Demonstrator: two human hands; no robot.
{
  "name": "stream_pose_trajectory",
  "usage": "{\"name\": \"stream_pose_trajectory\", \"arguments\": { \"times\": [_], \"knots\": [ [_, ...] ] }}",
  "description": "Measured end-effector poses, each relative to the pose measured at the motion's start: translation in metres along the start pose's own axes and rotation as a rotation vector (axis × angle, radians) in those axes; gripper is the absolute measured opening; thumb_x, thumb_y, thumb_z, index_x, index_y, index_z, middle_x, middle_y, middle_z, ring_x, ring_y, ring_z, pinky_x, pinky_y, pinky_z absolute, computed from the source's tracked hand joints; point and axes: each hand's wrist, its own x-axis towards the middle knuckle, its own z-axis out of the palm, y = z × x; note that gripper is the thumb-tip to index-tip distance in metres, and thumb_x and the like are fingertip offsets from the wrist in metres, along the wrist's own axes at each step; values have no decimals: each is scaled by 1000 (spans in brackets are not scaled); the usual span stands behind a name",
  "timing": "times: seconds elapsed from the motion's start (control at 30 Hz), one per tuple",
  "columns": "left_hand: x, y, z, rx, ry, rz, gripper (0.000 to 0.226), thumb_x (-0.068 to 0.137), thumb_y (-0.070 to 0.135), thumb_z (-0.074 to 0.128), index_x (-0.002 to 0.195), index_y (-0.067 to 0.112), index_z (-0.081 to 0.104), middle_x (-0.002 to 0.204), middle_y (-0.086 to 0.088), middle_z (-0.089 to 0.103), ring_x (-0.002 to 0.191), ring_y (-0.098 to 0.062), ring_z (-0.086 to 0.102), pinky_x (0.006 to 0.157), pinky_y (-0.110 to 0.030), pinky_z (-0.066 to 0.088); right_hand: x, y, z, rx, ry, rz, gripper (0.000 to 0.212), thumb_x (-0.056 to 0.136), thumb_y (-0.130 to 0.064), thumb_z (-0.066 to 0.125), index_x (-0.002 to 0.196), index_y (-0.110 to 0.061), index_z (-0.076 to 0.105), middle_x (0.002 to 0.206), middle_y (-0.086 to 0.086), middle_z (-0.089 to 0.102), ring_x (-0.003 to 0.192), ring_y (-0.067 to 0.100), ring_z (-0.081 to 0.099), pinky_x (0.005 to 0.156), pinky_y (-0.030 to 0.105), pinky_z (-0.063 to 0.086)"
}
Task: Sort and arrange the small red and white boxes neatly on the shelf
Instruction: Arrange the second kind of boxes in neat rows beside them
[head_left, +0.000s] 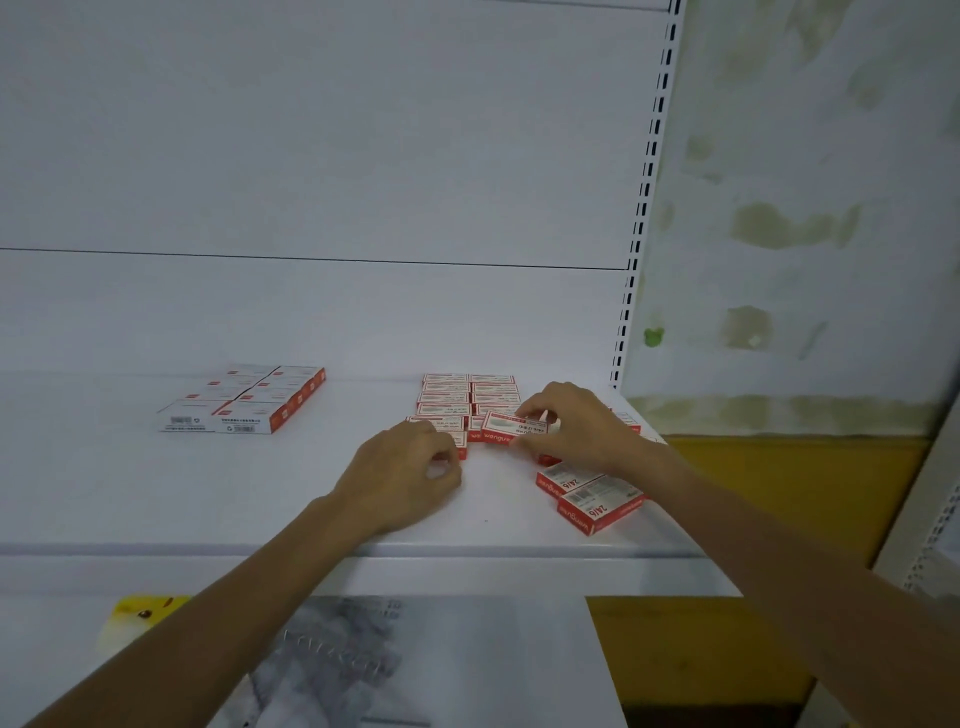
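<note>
Our right hand (571, 431) pinches a box (511, 428), long axis left to right, over the right column of the box grid (447, 397) on the shelf (260, 493). Our left hand (410, 467) curls just beside it, and we cannot tell its grip. Loose boxes (592, 499) lie nearest the right hand.
</note>
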Motion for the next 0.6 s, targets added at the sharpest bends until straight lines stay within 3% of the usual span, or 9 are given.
{"name": "stream_pose_trajectory", "arguments": {
  "times": [0.2,0.37,0.6],
  "knots": [
    [-11,-10,1,-48,-57,-58,30,90,36,50,115,22,58,123,3,56,108,-15,49,87,-25,38,-2,-24,14,-61,-72,-5,48,84,-47,61,124,-20,57,122,0,55,107,15,49,95,31,39],
    [-13,-7,2,-37,-73,-57,32,92,35,47,119,21,55,127,1,54,112,-15,48,93,-27,38,-4,-28,16,-89,-57,58,46,82,-48,61,120,-23,58,118,0,59,102,16,54,89,34,46],
    [-13,-5,1,-26,-88,-70,34,94,35,44,123,20,53,130,1,52,115,-15,46,97,-29,38,-2,-30,15,-165,-63,104,44,84,-49,58,123,-27,56,120,-1,59,105,16,54,88,33,45]
  ]
}}
